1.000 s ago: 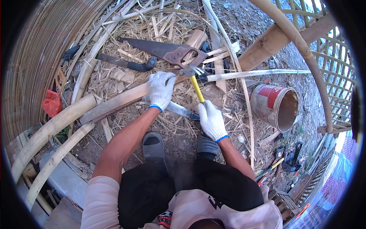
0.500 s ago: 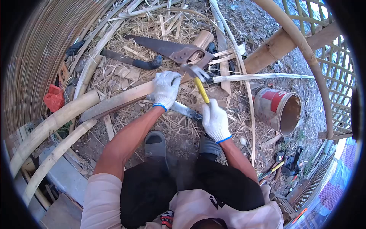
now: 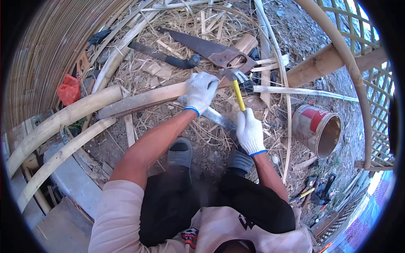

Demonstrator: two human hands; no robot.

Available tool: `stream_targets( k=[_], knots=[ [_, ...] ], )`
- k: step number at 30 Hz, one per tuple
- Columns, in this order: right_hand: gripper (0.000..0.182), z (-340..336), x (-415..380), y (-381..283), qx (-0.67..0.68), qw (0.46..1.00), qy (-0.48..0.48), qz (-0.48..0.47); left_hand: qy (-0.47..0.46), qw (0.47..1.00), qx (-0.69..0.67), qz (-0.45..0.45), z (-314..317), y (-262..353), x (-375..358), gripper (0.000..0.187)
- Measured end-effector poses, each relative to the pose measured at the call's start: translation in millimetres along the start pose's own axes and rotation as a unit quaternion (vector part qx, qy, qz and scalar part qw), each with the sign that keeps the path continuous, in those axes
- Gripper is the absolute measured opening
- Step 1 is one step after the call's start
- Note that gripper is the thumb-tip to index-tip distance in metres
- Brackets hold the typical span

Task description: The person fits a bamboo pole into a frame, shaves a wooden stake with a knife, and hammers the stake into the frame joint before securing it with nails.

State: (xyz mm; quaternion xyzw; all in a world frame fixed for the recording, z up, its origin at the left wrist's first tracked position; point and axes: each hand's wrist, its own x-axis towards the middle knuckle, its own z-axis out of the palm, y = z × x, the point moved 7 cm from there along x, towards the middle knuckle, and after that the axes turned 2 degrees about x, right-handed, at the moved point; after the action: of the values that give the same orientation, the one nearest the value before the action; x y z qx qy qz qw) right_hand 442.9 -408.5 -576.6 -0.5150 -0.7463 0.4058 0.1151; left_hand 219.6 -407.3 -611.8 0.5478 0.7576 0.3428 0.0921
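My left hand [image 3: 201, 90], in a white glove with a blue cuff, is closed over a split bamboo length [image 3: 147, 99] lying aslant on the ground. My right hand [image 3: 249, 131], gloved the same way, grips the yellow handle of a claw hammer [image 3: 238, 96]. The hammer's head is at the bamboo's far end, just right of my left fingers and close by the saw's handle. Beneath my left wrist a broad metal blade [image 3: 217, 118] with a dark handle lies partly hidden. Beyond my hands rests a handsaw [image 3: 198, 45] with a wooden grip.
A dark curved-handled tool [image 3: 164, 56] lies among bamboo shavings. To the right a dirty bucket [image 3: 310, 126] lies on its side. Thick bamboo poles [image 3: 67, 118] curve along the left, near a red bag [image 3: 69, 90]. A bamboo lattice [image 3: 379, 97] stands at the far right.
The camera view has shifted, so the scene sits further right. My hands, the hammer and the bamboo keep nearly the same places relative to one another.
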Motion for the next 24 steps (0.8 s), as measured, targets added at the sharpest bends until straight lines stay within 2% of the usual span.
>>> stream_targets(
  k=[3, 6, 7, 8, 11, 14, 15, 17, 20, 24],
  knots=[
    [0.018, -4.8, -7.1, -8.0, 0.060, 0.996, 0.057, -0.024, -0.009, 1.000, -0.007, -0.015, 0.4, -3.2, -2.0, 0.008],
    [0.017, 4.4, 6.8, -2.2, -0.069, 0.997, -0.024, 0.025, 0.008, 1.000, 0.009, -0.004, -0.4, 0.7, -3.7, 0.006],
    [0.017, -2.4, 6.7, -4.6, -0.066, 0.996, -0.035, 0.044, 0.004, 1.000, 0.006, 0.010, -0.6, 0.7, -4.1, 0.006],
    [0.017, -8.8, 9.5, -12.5, -0.036, 0.999, -0.008, 0.018, 0.003, 1.000, 0.003, 0.022, 0.2, -1.2, -1.1, 0.006],
    [0.018, -10.8, -4.5, -16.3, 0.047, 0.996, 0.065, -0.048, -0.037, 0.999, -0.014, -0.017, 1.4, -4.3, -2.5, 0.010],
    [0.016, 12.5, 3.2, 14.1, -0.033, 0.999, 0.008, -0.020, -0.037, 0.999, -0.020, -0.032, 0.7, -2.9, 0.0, 0.012],
    [0.017, 5.9, 4.5, 10.7, -0.075, 0.995, -0.025, 0.056, -0.047, 0.998, -0.020, -0.035, 1.4, -3.9, -2.0, 0.012],
    [0.017, 0.7, 1.0, 7.0, -0.026, 0.999, 0.000, 0.036, -0.083, 0.996, -0.025, -0.029, 4.9, -9.3, -0.1, 0.016],
    [0.018, -6.7, -7.9, 2.5, 0.015, 0.999, 0.027, 0.026, -0.077, 0.996, -0.005, -0.032, -1.7, -6.6, -2.4, 0.022],
    [0.018, -10.9, -13.2, 5.0, 0.019, 0.999, 0.029, 0.030, -0.055, 0.997, 0.041, 0.019, -27.7, -13.4, -2.4, 0.025]
  ],
)
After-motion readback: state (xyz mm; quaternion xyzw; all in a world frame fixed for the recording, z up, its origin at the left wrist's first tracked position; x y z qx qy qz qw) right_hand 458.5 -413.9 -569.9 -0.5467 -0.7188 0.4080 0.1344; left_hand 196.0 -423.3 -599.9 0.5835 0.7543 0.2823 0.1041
